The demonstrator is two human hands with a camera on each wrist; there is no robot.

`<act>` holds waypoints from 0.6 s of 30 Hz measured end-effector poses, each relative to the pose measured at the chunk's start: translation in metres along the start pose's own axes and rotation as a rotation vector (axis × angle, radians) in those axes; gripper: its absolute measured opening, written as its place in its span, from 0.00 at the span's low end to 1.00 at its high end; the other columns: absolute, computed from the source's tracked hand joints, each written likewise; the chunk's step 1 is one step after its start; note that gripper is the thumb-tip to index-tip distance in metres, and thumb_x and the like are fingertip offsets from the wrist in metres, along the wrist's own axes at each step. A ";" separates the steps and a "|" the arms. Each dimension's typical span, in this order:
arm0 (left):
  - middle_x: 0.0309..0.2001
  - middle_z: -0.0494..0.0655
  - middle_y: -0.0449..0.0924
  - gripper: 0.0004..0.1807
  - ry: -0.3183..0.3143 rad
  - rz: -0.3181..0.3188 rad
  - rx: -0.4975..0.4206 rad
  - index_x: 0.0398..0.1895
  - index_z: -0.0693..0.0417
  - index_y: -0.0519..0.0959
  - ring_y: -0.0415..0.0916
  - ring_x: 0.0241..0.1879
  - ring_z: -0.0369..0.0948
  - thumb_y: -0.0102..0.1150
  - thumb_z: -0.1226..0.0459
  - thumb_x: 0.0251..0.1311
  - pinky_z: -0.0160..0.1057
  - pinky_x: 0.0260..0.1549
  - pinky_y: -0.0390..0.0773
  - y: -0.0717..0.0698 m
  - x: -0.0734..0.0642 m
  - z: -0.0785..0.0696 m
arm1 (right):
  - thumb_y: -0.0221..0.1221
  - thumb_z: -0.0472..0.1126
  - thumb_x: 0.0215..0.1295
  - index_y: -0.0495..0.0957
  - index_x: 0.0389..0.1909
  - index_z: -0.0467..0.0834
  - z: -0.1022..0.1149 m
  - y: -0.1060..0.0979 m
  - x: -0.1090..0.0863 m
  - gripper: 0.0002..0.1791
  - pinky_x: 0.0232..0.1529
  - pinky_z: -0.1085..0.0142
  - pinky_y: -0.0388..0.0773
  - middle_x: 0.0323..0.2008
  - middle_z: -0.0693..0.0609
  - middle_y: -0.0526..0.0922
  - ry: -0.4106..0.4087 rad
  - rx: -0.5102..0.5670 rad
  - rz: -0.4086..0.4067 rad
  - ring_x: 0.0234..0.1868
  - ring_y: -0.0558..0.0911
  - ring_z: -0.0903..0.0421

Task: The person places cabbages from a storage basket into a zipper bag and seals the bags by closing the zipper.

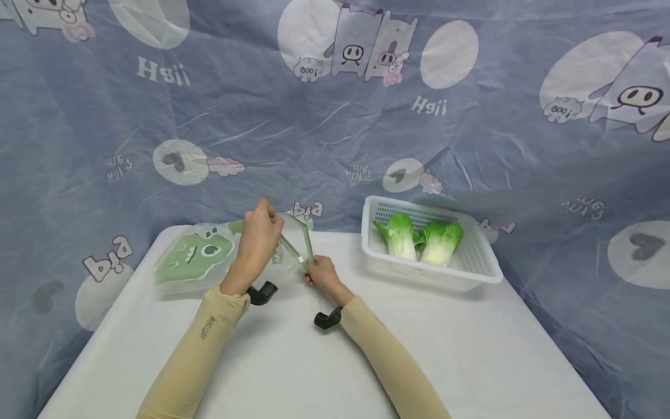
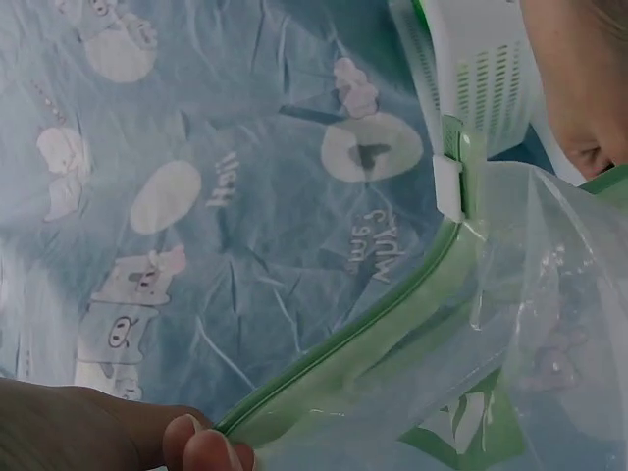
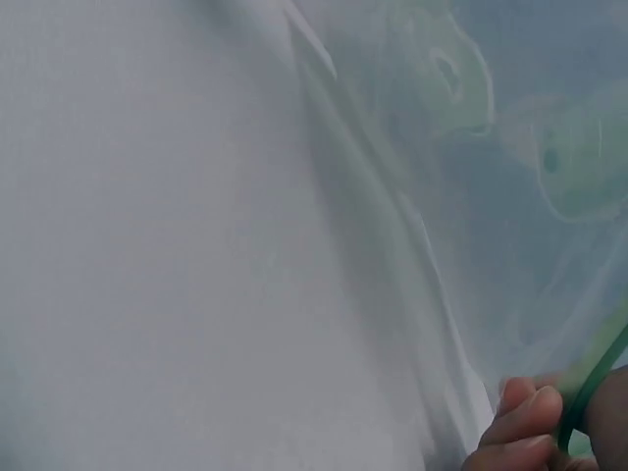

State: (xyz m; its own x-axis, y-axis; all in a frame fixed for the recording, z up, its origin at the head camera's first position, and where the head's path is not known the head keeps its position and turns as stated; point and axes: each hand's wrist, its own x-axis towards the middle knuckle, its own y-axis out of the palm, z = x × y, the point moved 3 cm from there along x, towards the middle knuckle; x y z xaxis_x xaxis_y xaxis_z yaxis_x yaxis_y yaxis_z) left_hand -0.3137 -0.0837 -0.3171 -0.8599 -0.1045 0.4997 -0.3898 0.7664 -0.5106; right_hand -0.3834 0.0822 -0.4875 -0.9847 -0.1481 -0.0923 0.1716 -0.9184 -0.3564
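Observation:
A clear plastic zip bag (image 1: 191, 256) with a green cartoon print lies on its side at the left of the table, its green-edged mouth toward the right. My left hand (image 1: 257, 238) pinches the upper part of that mouth and holds it raised. In the left wrist view, thumb and fingertips (image 2: 211, 451) grip the green zip strip (image 2: 334, 343). A white slider (image 2: 447, 188) sits near the strip's other end. Low at the mouth, my right hand (image 1: 324, 274) pinches the green edge between thumb and fingers, seen also in the right wrist view. The mouth stands spread between both hands.
A white perforated plastic basket (image 1: 431, 267) stands at the back right, holding two heads of leafy cabbage (image 1: 402, 235). A patterned blue-grey cloth (image 1: 314, 128) hangs behind and beside the white table (image 1: 293, 361). Black wrist mounts (image 1: 328, 318) stick out from both wrists.

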 end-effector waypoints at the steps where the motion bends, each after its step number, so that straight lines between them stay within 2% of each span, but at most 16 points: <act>1: 0.16 0.57 0.76 0.02 -0.002 -0.008 -0.006 0.35 0.65 0.69 0.69 0.06 0.39 0.50 0.72 0.64 0.35 0.06 0.70 -0.002 -0.001 0.000 | 0.52 0.36 0.70 0.78 0.41 0.32 -0.001 0.000 0.000 0.10 0.17 0.76 0.71 0.20 0.49 0.80 -0.002 -0.002 -0.001 0.15 0.73 0.64; 5: 0.13 0.56 0.73 0.03 0.014 -0.052 -0.005 0.33 0.64 0.69 0.68 0.05 0.40 0.50 0.72 0.64 0.35 0.06 0.69 -0.011 0.000 -0.003 | 0.52 0.38 0.70 0.78 0.39 0.33 -0.001 -0.002 -0.002 0.10 0.17 0.76 0.71 0.20 0.50 0.79 -0.014 -0.027 0.001 0.15 0.72 0.64; 7: 0.12 0.55 0.72 0.03 0.012 -0.048 0.009 0.32 0.63 0.69 0.66 0.05 0.39 0.51 0.72 0.63 0.35 0.07 0.66 -0.012 0.000 -0.003 | 0.53 0.38 0.70 0.78 0.38 0.34 0.000 -0.004 -0.002 0.10 0.17 0.76 0.71 0.20 0.51 0.79 -0.016 -0.042 0.006 0.15 0.73 0.63; 11: 0.14 0.52 0.71 0.04 -0.019 0.027 0.072 0.30 0.62 0.70 0.63 0.09 0.39 0.52 0.70 0.61 0.34 0.09 0.62 -0.006 -0.001 -0.002 | 0.58 0.40 0.67 0.80 0.36 0.37 0.004 -0.007 -0.006 0.09 0.18 0.74 0.72 0.18 0.52 0.78 -0.029 -0.109 0.020 0.16 0.74 0.62; 14: 0.15 0.51 0.72 0.05 -0.042 0.105 0.121 0.27 0.60 0.71 0.63 0.11 0.39 0.55 0.70 0.60 0.35 0.13 0.63 0.002 -0.002 -0.001 | 0.63 0.47 0.64 0.80 0.34 0.39 0.014 -0.013 -0.011 0.13 0.22 0.69 0.76 0.18 0.50 0.79 -0.046 -0.183 0.042 0.18 0.77 0.59; 18: 0.17 0.51 0.75 0.06 -0.081 0.207 0.113 0.25 0.60 0.71 0.71 0.09 0.38 0.56 0.71 0.58 0.35 0.15 0.72 0.010 -0.002 0.005 | 0.63 0.56 0.61 0.81 0.38 0.40 0.035 -0.032 -0.023 0.21 0.35 0.58 0.84 0.30 0.43 0.85 -0.056 -0.260 0.114 0.30 0.85 0.48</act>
State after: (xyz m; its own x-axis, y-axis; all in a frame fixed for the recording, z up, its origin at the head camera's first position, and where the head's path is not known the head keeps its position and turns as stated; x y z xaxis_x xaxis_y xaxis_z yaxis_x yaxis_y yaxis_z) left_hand -0.3173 -0.0791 -0.3263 -0.9470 -0.0066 0.3213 -0.2334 0.7012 -0.6737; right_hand -0.3676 0.1023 -0.4415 -0.9576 -0.2715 -0.0964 0.2763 -0.7707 -0.5742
